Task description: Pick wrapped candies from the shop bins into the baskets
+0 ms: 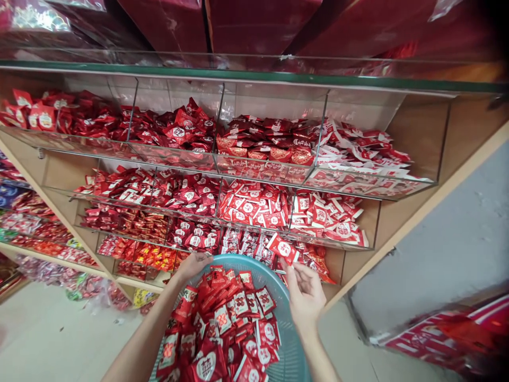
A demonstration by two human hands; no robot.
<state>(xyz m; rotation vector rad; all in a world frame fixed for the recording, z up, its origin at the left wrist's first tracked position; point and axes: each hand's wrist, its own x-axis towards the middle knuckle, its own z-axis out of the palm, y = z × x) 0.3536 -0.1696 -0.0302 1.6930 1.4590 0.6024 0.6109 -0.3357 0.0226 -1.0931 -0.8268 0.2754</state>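
Right, up on the head view, and the one relation to watch is packet to fingers: the packet (282,248) sits up and to the left of the right fingers (293,280), out past their tips, standing clear of the basket's (295,329) contents. Its long axis slants, running from upper left down to lower right, and it's the lower right part that is caught. Thumb and forefinger of the right hand (309,294) are pinching it there, the printed face turned toward the camera, the other fingers curled loosely behind. So the right hand is clearly the nearer one; it has the packet!

Over to the left hand (194,269), well apart from the packet, out at the far left of the basket's rim. Its fingers are closed over that edge, though their undersides are hidden. Between the two hands runs the curve of the far rim, and the packet shows just beyond it, toward the right side.

Now below: a heap (234,313) of small red packets lies in the basket, piled more to the left, with bare mesh showing along the right wall. Behind the held packet rises the shelf (473,159), its lower bins (254,204) full of similar red and white wrappers, packed row above row.
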